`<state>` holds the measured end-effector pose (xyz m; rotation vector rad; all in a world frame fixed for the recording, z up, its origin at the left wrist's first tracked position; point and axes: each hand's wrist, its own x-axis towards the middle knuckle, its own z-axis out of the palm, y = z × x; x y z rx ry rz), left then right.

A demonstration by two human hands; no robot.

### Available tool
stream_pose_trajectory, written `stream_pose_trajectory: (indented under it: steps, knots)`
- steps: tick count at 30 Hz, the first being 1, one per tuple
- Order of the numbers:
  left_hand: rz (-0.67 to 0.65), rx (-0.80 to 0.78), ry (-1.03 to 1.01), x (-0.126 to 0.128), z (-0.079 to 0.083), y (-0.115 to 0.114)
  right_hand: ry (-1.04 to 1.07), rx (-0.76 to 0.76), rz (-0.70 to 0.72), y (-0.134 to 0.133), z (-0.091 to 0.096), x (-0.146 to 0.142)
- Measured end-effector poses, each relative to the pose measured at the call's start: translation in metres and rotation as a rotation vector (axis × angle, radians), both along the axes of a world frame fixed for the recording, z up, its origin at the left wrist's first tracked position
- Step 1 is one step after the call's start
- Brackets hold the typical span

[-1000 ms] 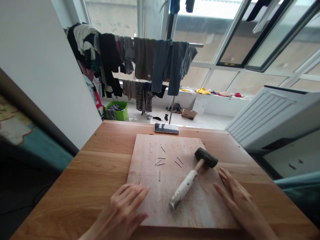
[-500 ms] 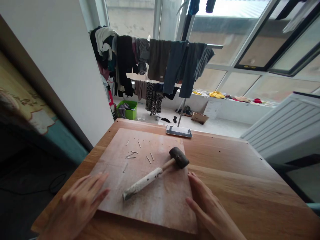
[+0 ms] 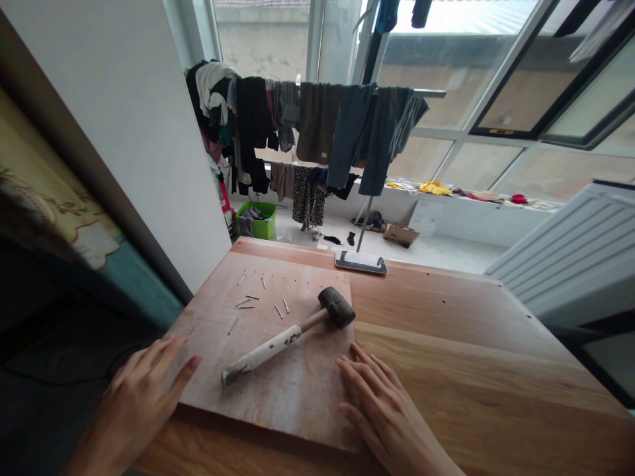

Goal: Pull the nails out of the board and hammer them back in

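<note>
A thin reddish-brown board (image 3: pixel 297 396) lies flat on the wooden table, between my two hands. On it rests a rubber mallet (image 3: pixel 270 347), its black head toward the board's right edge and its white-wrapped handle slanting down to the left. Several loose nails (image 3: pixel 278 311) are scattered left of the mallet's head. My left hand (image 3: pixel 143 387) is at the board's left edge, fingers stretched and thumb apart, holding nothing. Over the right edge lies my right hand (image 3: pixel 374 400), its fingers extended onto the board and nothing in its grasp.
The wooden table (image 3: pixel 471 350) extends to the right. A flat dark-edged pad (image 3: pixel 360 262) sits at its far edge. Beyond stand a drying rack with hanging clothes (image 3: pixel 342 139), a green basket (image 3: pixel 264 221) and a cardboard box (image 3: pixel 401 235). A white cabinet side (image 3: pixel 133 119) rises at left.
The board, with the mallet and nails on it, has shifted left across the table. My left hand has moved left, and my right hand has followed, its fingers now over the board's edge.
</note>
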<state>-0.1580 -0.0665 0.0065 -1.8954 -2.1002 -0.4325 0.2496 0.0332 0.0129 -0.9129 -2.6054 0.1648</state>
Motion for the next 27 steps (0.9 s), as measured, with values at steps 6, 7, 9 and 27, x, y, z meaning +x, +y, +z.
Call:
stream_pose_trajectory:
  steps: [6,7,9,27]
  knots:
    - [-0.127,0.116,-0.032,0.063,0.001,0.000,0.151,0.126,-0.289,0.008,-0.023,0.059]
    - [-0.179,0.123,-0.042,0.074,0.001,0.000,0.155,0.140,-0.347,0.010,-0.026,0.072]
    - [-0.295,0.102,-0.076,0.092,0.002,0.002,0.144,0.145,-0.459,0.013,-0.029,0.097]
    - [-0.644,-0.276,-0.048,0.289,0.017,0.064,0.166,0.133,-0.713,0.006,-0.038,0.126]
